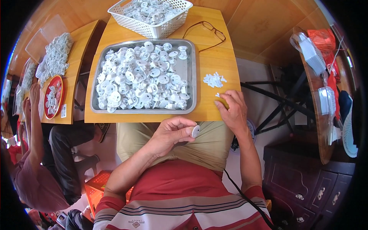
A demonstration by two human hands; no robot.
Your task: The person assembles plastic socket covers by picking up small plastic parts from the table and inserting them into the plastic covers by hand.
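— Hands first: what is each one doing?

— Left hand [170, 132] sits just below the centre of the frame, off the near edge of the bench [214, 73], fingers curled and pinching a small white round disc [196, 131] between thumb and fingertips, its flat face turned toward the right. Right hand [232, 109] rests right of centre on the bench's near right corner, fingers bent down onto the wood, fingertips at a tiny white piece [217, 94]. Whether it has actually nipped that piece I cannot tell.

— Why hold the disc out in the air like that?

— My guess is that it keeps the face clear so a small piece can be brought to it; the two hands are near each other.

— And further out?

— Just above the right hand lies a little heap of small white pieces [214, 79], within easy reach. Left of that, filling the middle of the bench, a metal tray [190, 69] holds a big pile of white spool-like parts [140, 76]. At top centre a white plastic basket [153, 28] carries more of them, with a pair of glasses [209, 28] laid beside it.

— Anyone else?

— At the left edge of the frame another person's arm [34, 115] reaches up toward a red dish [53, 96] on a neighbouring bench [78, 50].
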